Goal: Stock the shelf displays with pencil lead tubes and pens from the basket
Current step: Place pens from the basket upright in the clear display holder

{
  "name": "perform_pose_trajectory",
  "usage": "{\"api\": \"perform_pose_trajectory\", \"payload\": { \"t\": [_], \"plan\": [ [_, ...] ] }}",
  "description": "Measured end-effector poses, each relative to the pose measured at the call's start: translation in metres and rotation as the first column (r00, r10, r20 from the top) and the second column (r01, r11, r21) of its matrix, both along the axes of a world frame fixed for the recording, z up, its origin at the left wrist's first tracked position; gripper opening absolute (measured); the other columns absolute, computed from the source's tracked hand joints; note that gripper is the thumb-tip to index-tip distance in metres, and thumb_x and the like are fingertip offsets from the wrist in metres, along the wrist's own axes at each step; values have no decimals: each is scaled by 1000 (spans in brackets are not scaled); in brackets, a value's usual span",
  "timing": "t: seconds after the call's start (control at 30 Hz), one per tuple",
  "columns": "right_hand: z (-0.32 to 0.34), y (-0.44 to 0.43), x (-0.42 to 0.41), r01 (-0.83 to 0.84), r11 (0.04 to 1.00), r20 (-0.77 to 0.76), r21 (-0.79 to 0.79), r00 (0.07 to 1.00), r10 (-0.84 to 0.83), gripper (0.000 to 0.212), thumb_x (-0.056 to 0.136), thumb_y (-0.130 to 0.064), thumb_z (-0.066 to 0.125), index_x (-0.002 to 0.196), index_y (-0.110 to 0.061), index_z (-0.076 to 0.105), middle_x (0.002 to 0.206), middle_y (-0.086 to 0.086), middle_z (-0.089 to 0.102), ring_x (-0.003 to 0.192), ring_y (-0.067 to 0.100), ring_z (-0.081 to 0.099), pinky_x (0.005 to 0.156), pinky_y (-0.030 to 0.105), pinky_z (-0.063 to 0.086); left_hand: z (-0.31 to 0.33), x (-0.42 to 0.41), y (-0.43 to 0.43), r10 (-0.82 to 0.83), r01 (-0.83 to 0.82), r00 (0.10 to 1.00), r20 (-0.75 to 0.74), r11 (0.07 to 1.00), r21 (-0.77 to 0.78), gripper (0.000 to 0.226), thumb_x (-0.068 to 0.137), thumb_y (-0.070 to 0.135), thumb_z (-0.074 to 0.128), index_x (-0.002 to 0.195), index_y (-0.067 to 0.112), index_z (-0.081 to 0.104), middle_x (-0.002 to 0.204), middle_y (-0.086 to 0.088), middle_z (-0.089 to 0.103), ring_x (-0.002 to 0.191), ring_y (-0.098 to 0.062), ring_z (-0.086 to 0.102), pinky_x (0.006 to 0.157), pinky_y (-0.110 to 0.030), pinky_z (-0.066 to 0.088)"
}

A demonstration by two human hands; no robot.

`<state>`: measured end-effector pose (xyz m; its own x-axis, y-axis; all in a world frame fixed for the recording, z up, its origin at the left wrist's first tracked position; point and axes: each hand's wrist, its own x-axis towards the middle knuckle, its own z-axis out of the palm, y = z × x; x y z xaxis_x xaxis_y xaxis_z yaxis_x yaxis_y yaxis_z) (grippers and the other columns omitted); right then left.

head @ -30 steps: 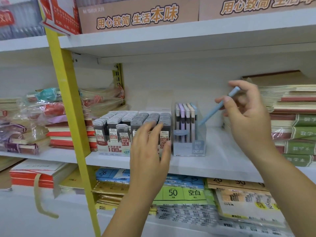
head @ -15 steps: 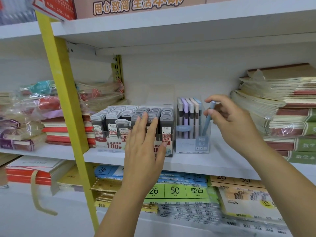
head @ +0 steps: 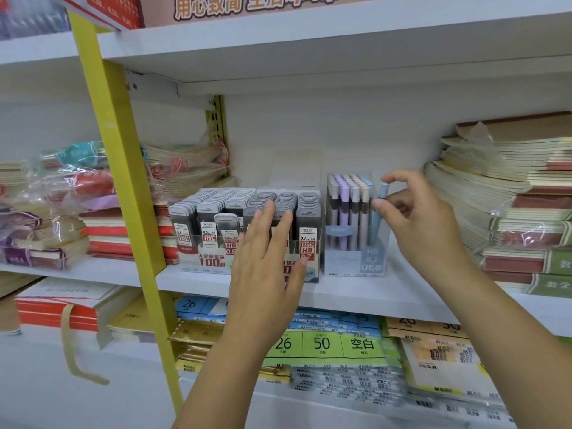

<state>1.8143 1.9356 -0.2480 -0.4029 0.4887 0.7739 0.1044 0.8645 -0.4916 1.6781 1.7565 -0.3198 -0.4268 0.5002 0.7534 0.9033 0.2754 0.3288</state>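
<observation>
White shelf board [head: 356, 294] in a stationery aisle, yellow upright [head: 123, 181] on the left, stacked notebooks [head: 510, 187] piled to the right. Dead centre: clear pen display box [head: 353, 261], rows of pastel pens standing inside.

Right hand [head: 424, 218] pinching the blue pen [head: 377, 227] near its cap, thumb below and forefinger on top, remaining fingers loosely curled. Big change from a second back: then held high and slanted, tip merely aimed at the box; now brought down almost vertical at the rightmost front corner, lower end behind the clear wall. Fully seated or not? Impossible to tell through the plastic.

Left hand [head: 266, 264] flat and wide, fingers straight, holding nothing, raised in front of the lead tube trays [head: 213, 230] just left of the pen box. Same flat pose as a second ago. Touching the trays or only hovering: cannot tell.

Meaning for the job: one more pen as good as stocked, only the let-go remaining, judging by the angle. Lead tube trays looking well filled. Basket out of view, so no telling how much stock remains.
</observation>
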Motion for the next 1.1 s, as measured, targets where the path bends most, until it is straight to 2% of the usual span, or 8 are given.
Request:
{"api": "perform_pose_trajectory", "payload": {
  "t": [0.1,0.23,0.4,0.5,0.73,0.83,0.93,1.1],
  "plan": [
    [-2,5,-6,110,992,36,68,993,-112,26,90,-27,64,115,-28,58,98,-2,53,92,16,50,76,29,43,4,0,-6,5,-6,1000,-10,1000,-29,67,102,41,48,159,37,12,168,16,0,152,-1,-6,122,-31,3],
    [-2,4,-10,113,994,148,-12,983,-110,34,95,-28,56,128,-26,51,120,3,46,109,19,48,92,31,41,14,-1,-17,34,-38,998,-46,997,-74,68,101,43,51,159,34,15,167,14,9,154,-8,2,121,-31,3],
    [15,-6,-18,109,960,342,257,919,-195,48,103,-34,35,150,-24,29,160,-1,23,148,17,12,118,36,11,53,-16,-18,43,-63,992,-119,982,-176,64,100,50,44,157,28,26,167,7,17,155,-14,5,126,-40,5],
    [19,-5,-26,34,943,480,330,855,-199,53,102,-44,33,153,-31,22,161,-5,17,150,14,7,115,28,2,72,-27,-14,31,-81,982,-184,959,-270,61,98,53,31,155,31,31,167,7,20,155,-14,7,126,-42,2],
    [22,-2,-33,11,956,457,294,877,-151,46,99,-35,48,144,-27,41,151,-3,41,143,14,29,107,18,12,77,-42,-6,-13,-53,984,-175,931,-362,50,103,49,41,151,37,39,157,14,41,148,-10,30,119,-37,18],
    [24,-10,-35,58,954,450,295,872,-192,50,100,-40,43,148,-25,36,155,-4,35,147,14,20,115,26,10,79,-42,-8,-39,-24,986,-163,930,-368,53,102,53,38,152,38,35,158,13,39,148,-10,29,119,-35,16],
    [27,-38,-42,12,929,427,370,886,-181,56,100,-46,31,151,-24,29,159,-4,27,148,12,12,119,31,5,83,-49,-22,-6,-46,985,-173,955,-293,61,100,61,24,153,33,35,161,8,36,151,-13,25,124,-44,17],
    [12,-70,-62,-147,903,553,405,825,-114,57,101,-46,27,154,-27,18,161,-7,16,148,9,8,111,22,-8,72,-77,-49,179,-210,976,-127,928,-308,57,102,54,21,152,33,38,161,7,35,153,-13,20,124,-48,10]
  ]
}}
